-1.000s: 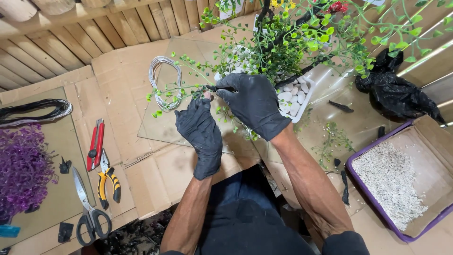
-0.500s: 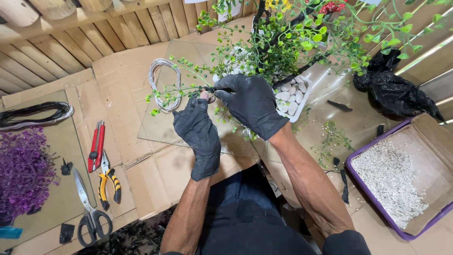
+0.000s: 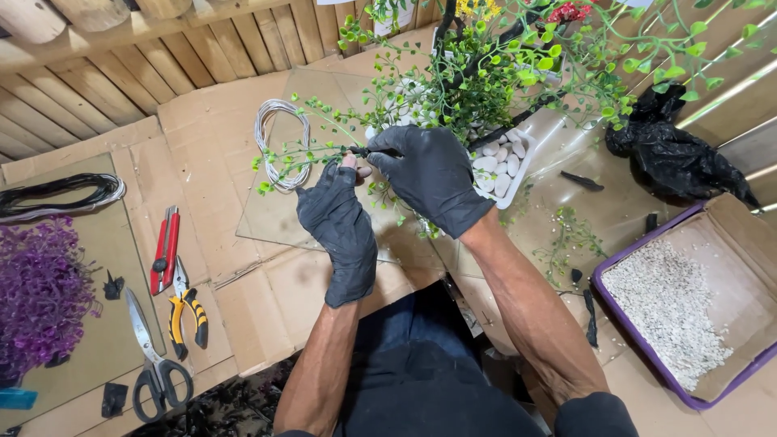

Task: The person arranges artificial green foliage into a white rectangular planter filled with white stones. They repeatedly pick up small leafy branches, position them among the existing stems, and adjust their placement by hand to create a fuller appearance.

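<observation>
Both my hands wear black gloves and meet over a glass sheet (image 3: 279, 218) on the cardboard-covered table. My right hand (image 3: 429, 178) pinches a thin artificial sprig (image 3: 312, 154) with small green leaves at its dark-wrapped stem. My left hand (image 3: 336, 222), one fingertip bare through the glove, grips the same stem just below. Right behind my hands stands an artificial tree (image 3: 494, 57) with green leaves and yellow and red flowers, set in a white square pot (image 3: 506, 166) filled with white pebbles.
A coil of white wire (image 3: 282, 142) lies left of the sprig. At left are a red utility knife (image 3: 164, 251), yellow-handled pliers (image 3: 184, 311), scissors (image 3: 150, 360), purple foliage (image 3: 36, 295) and a black wire coil (image 3: 57, 194). A purple-rimmed box of white gravel (image 3: 672, 311) and a black bag (image 3: 676, 158) sit right.
Both hands stay on the sprig's stem and have shifted only slightly, turning around it. Nothing else on the table has moved.
</observation>
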